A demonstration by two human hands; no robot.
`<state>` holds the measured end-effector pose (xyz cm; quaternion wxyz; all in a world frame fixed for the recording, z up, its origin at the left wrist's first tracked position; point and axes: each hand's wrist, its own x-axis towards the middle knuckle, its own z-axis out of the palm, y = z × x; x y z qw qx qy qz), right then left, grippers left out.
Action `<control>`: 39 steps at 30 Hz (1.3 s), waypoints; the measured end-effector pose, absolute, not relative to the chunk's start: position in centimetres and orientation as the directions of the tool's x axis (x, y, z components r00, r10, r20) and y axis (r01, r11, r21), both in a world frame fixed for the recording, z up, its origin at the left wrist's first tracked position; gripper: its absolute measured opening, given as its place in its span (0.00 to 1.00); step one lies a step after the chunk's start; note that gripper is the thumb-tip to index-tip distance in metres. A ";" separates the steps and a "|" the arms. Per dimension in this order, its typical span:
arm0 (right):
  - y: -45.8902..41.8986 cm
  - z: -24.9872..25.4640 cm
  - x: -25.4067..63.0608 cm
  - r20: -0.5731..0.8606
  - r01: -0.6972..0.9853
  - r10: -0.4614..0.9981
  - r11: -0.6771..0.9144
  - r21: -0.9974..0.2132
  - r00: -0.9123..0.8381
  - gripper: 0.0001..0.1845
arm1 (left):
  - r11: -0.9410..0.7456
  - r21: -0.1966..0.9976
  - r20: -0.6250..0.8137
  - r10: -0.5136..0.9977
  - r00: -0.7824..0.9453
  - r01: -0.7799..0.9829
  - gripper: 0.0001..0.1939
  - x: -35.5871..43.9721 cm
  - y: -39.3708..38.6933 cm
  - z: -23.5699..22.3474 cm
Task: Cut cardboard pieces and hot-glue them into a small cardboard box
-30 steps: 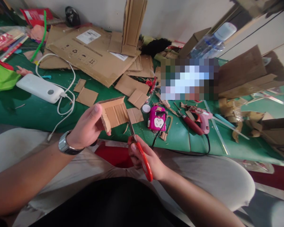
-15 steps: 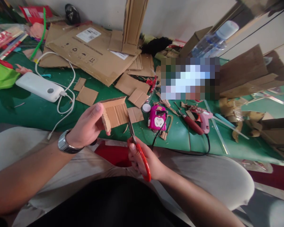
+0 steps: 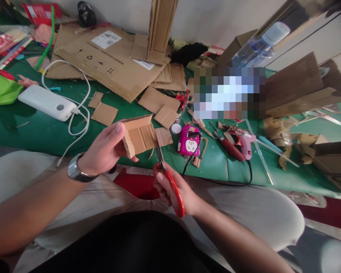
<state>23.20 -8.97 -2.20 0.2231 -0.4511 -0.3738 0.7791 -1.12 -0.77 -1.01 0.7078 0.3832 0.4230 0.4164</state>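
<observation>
A small open cardboard box (image 3: 140, 137) with low walls is gripped at its left side by my left hand (image 3: 108, 146), thumb on top. My right hand (image 3: 172, 187) is closed around red-handled scissors (image 3: 174, 193). Their blades point up and lie along the box's right edge; I cannot tell whether they touch it. On the green surface (image 3: 125, 167) behind the box are a small cardboard square (image 3: 164, 136) and more cut pieces (image 3: 104, 113). To the right of the box sits a magenta power socket (image 3: 189, 141) with a black cable.
A white power bank (image 3: 47, 102) with a looped cable lies on the left. At the back rests a large flattened carton (image 3: 102, 60). To the right are a pink glue gun (image 3: 247, 146), a red-handled tool (image 3: 231, 149), a plastic bottle (image 3: 255, 47) and a tall cardboard form (image 3: 295, 87).
The scissors and my right hand have shifted slightly right and down. The box has tilted a little in my left hand, and its right side now stands out more.
</observation>
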 end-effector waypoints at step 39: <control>-9.3 -2.1 22.7 -0.542 0.200 0.714 -0.511 -0.836 -0.443 0.38 | 0.351 0.909 -0.257 0.898 0.357 -0.227 0.23 -1.2 -0.3 -0.5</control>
